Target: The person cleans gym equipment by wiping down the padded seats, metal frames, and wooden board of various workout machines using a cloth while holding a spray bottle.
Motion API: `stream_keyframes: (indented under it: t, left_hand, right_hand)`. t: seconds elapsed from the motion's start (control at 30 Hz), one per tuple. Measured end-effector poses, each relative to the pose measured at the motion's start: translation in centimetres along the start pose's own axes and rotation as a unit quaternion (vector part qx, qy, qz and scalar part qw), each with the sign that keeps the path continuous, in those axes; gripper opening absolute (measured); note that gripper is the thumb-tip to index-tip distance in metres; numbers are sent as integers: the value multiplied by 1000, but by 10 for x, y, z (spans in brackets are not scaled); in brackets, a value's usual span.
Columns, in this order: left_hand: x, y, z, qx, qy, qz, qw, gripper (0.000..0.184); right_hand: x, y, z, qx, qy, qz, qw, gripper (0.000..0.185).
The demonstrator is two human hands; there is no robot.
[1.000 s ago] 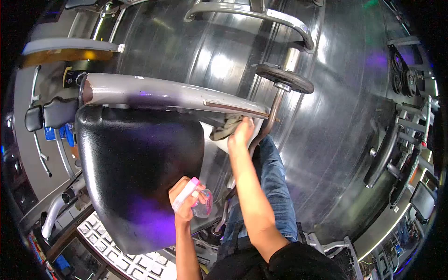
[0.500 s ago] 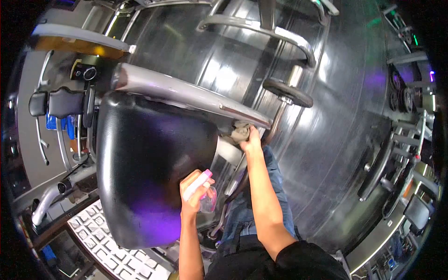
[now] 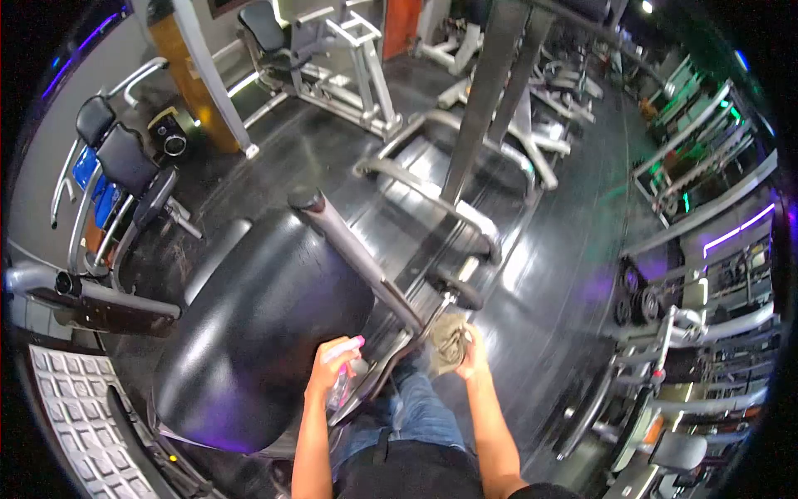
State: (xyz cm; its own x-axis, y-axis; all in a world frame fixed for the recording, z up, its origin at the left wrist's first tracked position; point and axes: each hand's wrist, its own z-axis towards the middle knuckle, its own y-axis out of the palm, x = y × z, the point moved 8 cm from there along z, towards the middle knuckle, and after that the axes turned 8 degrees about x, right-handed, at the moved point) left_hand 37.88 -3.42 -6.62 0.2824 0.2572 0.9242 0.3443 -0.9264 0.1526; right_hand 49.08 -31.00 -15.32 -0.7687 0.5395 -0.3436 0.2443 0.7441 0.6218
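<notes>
My left hand is wrapped round a spray bottle with a pink and white trigger head and a clear body. It is beside the edge of a large black padded bench. A crumpled grey-beige cloth is gripped in my right hand, held in the air to the right of the machine. The grey metal tube along the bench's far side stands apart from the cloth. Just beyond the cloth is a small black weight disc on the frame.
A steel frame with curved bars stands ahead on the black floor. Another padded machine is at the left, near a black speaker. Weight plates and more machines line the right side. A white textured panel is at lower left.
My right hand has drawn the cloth away from the grey tube, to the right and toward me. The view has tilted up, showing more of the gym. My left hand still holds the spray bottle.
</notes>
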Motion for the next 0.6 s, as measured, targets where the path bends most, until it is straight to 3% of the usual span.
stream_keyframes:
  t: [0.03,0.1,0.2,0.23,0.3,0.37,0.6]
  left_hand:
    - [0,1,2,-2,2,-4,1000,22]
    - [-8,0,5,14,0,-12,1000,21]
    - [-6,4,6,52,25,3,998,25]
    - [-4,5,7,56,29,11,998,26]
    - [2,6,3,80,63,8,995,27]
    - [-2,6,2,100,60,-2,993,27]
    - [29,15,-1,238,74,-24,968,26]
  right_hand:
    - [-6,-7,-4,73,-45,-38,996,61]
    - [-8,22,-27,50,-18,14,998,61]
    - [-10,44,-25,44,-27,-34,998,61]
    - [-4,54,-18,-36,14,-28,999,50]
    - [-3,52,-1,-43,14,-176,983,46]
    - [-9,85,-11,-24,-4,-210,977,37]
    - [-44,122,47,-38,-21,-340,939,43]
